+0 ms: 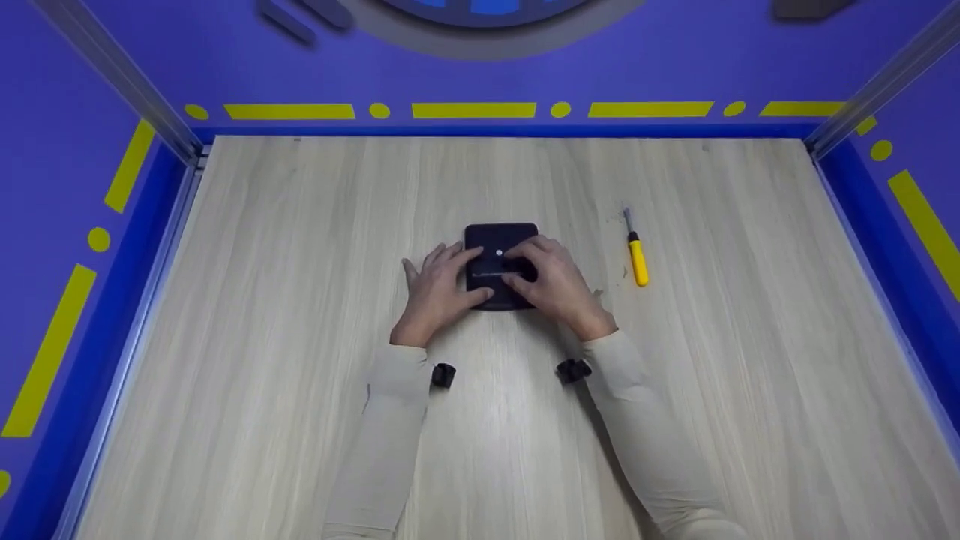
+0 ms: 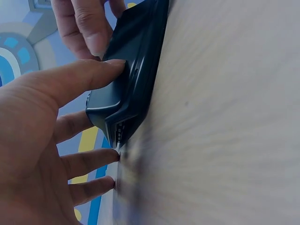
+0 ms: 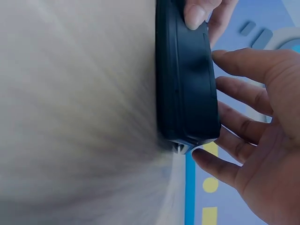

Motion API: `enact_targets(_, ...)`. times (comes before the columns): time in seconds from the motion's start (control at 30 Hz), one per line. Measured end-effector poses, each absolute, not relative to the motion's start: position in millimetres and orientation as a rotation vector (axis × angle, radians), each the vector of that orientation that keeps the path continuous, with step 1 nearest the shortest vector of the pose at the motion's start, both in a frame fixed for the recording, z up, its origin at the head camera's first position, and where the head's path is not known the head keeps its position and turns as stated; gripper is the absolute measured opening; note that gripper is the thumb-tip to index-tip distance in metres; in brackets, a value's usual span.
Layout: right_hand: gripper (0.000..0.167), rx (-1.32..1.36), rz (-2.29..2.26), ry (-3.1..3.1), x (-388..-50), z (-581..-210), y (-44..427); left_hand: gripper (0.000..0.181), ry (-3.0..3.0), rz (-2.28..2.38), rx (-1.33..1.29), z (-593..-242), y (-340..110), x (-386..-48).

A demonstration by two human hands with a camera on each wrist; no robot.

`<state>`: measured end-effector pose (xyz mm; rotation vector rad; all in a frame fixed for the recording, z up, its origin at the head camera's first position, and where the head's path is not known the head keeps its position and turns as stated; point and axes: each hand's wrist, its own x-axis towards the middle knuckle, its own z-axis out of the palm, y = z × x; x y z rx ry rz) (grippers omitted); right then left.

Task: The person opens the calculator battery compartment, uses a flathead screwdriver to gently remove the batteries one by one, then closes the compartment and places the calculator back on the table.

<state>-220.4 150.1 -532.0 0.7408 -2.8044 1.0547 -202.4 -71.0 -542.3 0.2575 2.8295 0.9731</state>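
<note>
A black device with rounded corners (image 1: 504, 300) lies on the table; its dark body also fills the middle of the right wrist view (image 3: 190, 89). On its left side, the left hand (image 1: 439, 294) rests its thumb and index finger on the top, with the other fingers spread past the edge. In the left wrist view, this hand's thumb (image 2: 101, 75) lies fairly straight on the black casing (image 2: 136, 61). From the right, the right hand (image 1: 556, 279) touches the top with thumb and fingertips, loosely bent and apart. What lies beneath its fingertips is partly hidden.
A screwdriver with a yellow handle (image 1: 638, 264) lies right of the right hand, its tip pointing away. The wooden table (image 1: 300, 225) is bounded by blue panels (image 1: 480, 82) at the back and sides. A black wrist mount (image 1: 443, 375) sits by the left sleeve, another (image 1: 574, 370) by the right.
</note>
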Motion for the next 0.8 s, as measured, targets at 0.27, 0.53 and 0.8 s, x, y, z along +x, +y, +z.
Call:
enact_targets(0.27, 0.028, 0.742, 1.049, -2.816, -219.5, -535.1, 148.6, 0.072, 2.847, 0.971, 0.261, -542.8, -71.4, -201.0)
enact_targets(0.53, 0.028, 0.748, 1.026, -2.793, -219.6, -536.4, 148.3, 0.072, 2.845, 0.956, 0.295, -542.6, -72.0, -201.9)
enact_targets(0.8, 0.028, 0.742, 1.018, -2.807, -219.6, -537.8, 147.6, 0.072, 2.857, 0.934, 0.313, -545.7, -72.8, -201.7)
